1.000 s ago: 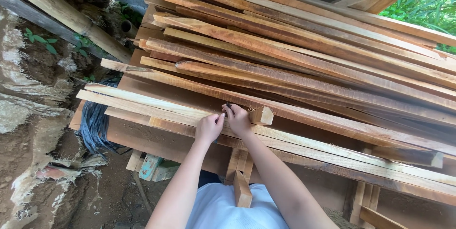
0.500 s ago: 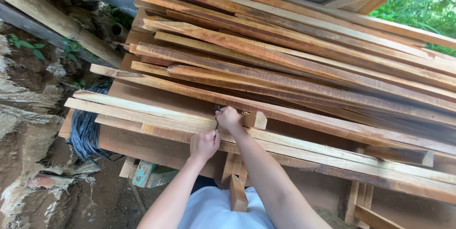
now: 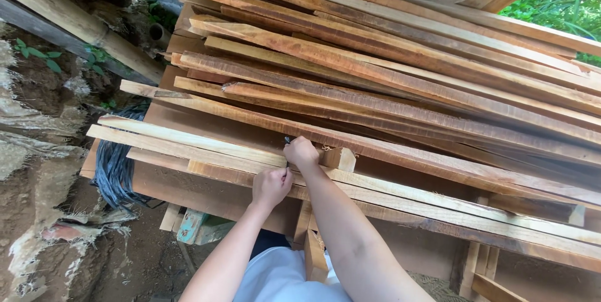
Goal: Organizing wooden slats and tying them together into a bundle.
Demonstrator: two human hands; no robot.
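My right hand (image 3: 302,152) rests on top of a long pale slat (image 3: 188,141) at the front of a lumber pile, fingers closed around a small dark tool whose tip (image 3: 287,140) pokes out above the knuckles. Just below it, my left hand (image 3: 270,184) is curled into a fist against the near edge of the same layer of slats, touching the right hand's wrist. I cannot tell whether the fist holds anything. A short wooden block (image 3: 341,159) lies right of my right hand.
Long reddish planks (image 3: 388,76) are stacked diagonally across the view. A blue-grey bundle of cord (image 3: 116,164) hangs at the left end. A bamboo pole (image 3: 81,23) and an earth bank (image 3: 31,120) stand left. Wooden offcuts (image 3: 313,252) lean below.
Both hands have shifted slightly left along the slat. My left hand dropped from beside the right hand to below it, closing into a fist at the slat's near edge.
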